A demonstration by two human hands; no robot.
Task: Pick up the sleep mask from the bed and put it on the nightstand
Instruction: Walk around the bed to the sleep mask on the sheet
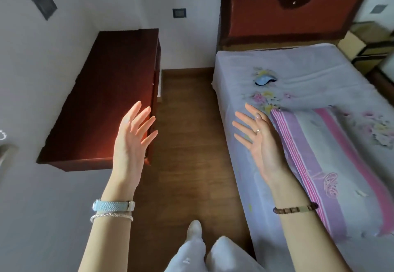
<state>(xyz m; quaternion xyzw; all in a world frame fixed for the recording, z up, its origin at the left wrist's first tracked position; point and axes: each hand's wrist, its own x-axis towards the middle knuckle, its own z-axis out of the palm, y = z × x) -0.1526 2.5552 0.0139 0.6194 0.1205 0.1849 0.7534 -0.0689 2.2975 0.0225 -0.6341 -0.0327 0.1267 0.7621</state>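
While we hold both hands empty with fingers spread, the left hand (133,135) by the nightstand (102,101) edge and the right hand (259,137) at the bed (315,80) edge, bare floor (187,143) lies open between. One sleep mask (264,80) rests near the bed's head end, well apart from both hands.

There is only one view. The camera sits on the person's head and looks forward and down. It is a wide view, so the walls and edges bend. The left hand (133,135) and right hand (257,137) are close, low in the middle. The wooden floor (189,135) runs straight ahead. The dark nightstand (102,101) is on the left. The bed (309,84) is on the right, with its red headboard (287,18) far off at the top.
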